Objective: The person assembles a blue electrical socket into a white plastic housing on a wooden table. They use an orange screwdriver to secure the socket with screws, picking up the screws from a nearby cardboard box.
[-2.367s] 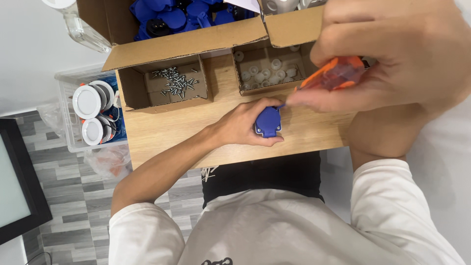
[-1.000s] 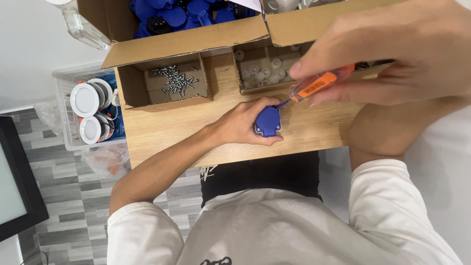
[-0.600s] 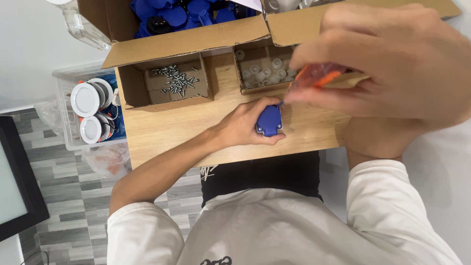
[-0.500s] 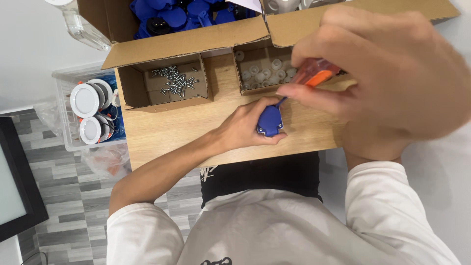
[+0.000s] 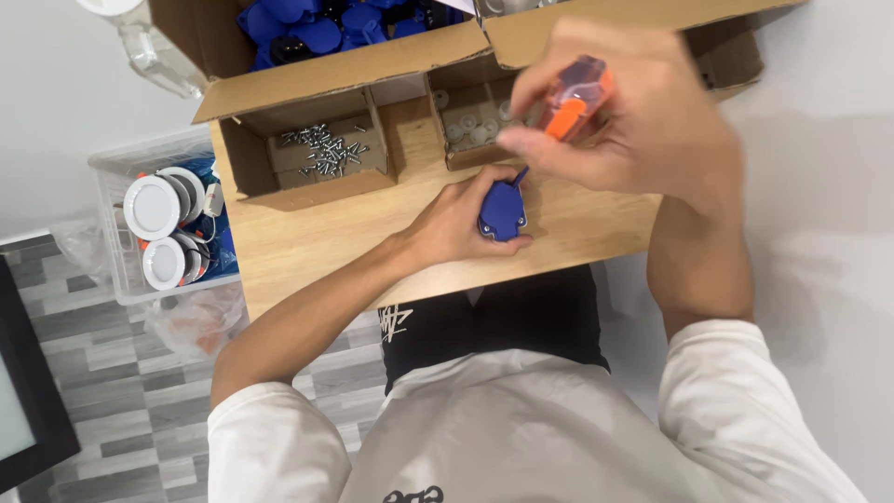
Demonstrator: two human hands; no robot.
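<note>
left hand pins the blue housing to the bench, right hand grips the orange screwdriver, whose tip could slip off the screw if tilted

Small blue plastic housing flat on wooden board, orange-handled screwdriver upright above.

A blue plastic part, an orange-handled screwdriver, a pale wood-grain worktop and grey striped floor tiles are seen.

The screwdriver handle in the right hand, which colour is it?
The screwdriver handle is orange with a clear part, seen in the head view.
</note>
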